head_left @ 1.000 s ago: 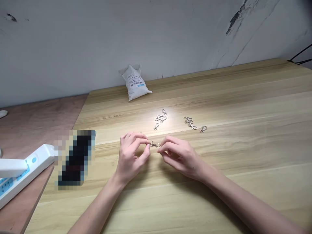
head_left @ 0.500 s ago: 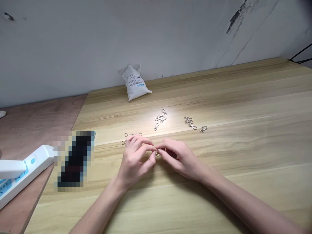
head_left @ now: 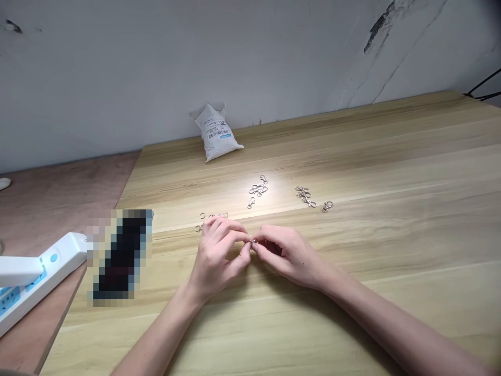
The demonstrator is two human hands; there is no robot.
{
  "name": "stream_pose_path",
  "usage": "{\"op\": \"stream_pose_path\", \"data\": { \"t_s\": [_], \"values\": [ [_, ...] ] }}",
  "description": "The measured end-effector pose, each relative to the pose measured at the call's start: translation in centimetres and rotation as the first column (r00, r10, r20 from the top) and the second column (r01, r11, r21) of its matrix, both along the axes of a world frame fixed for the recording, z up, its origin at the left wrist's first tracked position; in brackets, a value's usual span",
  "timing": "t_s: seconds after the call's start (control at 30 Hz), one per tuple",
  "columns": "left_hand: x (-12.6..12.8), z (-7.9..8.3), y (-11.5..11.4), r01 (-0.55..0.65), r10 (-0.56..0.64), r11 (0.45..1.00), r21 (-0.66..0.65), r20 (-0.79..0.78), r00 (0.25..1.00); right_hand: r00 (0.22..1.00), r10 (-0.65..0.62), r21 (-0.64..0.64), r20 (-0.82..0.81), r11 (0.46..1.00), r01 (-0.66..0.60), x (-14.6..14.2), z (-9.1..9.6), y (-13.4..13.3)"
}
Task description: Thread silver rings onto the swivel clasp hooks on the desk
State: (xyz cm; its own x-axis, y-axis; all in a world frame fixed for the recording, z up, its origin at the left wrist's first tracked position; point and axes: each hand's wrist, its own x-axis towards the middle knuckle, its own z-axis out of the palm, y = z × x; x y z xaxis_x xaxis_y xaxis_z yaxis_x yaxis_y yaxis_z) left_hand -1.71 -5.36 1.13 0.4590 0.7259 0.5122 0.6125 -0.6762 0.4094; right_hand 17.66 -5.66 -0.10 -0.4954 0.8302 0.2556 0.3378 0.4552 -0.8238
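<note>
My left hand and my right hand meet just above the table, thumbs and fingertips pinched together. Between them is a small metal ring, mostly covered by the fingers; whether a clasp is joined to it I cannot tell. Several loose split rings lie beyond my left hand, partly hidden by it. Farther back is a small group of metal swivel clasps. To the right lie more clasps, and a clasp with a ring rests a little apart from them.
A white printed plastic package stands at the back of the wooden table, near the wall. At the left are a blurred-out dark phone-like object and a white power strip with a plug in it.
My right fingertips have shifted slightly and now cover more of the metal piece. My left hand stays almost where it was, and the things on the table have not moved.
</note>
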Motion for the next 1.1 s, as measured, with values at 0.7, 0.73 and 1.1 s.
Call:
{"op": "stream_pose_path", "data": {
  "t_s": [0.7, 0.73, 1.1],
  "values": [
    [-0.07, -0.34, 0.11, 0.021, -0.035, 0.971, -0.237, -0.054, 0.998, 0.995, -0.022, -0.033, 0.1, 0.999, 0.025, 0.08, 0.13, 0.42],
    [-0.06, -0.35, 0.11, 0.02, -0.035, 0.97, -0.243, -0.056, 0.998, 0.995, -0.024, -0.03, 0.098, 0.999, 0.027, 0.08, 0.15, 0.42],
    [0.01, -0.47, 0.1, -0.063, 0.033, 0.964, -0.259, -0.118, 0.992, 0.994, -0.031, -0.036, 0.104, 0.999, 0.035, 0.09, 0.01, 0.43]
  ]
}}
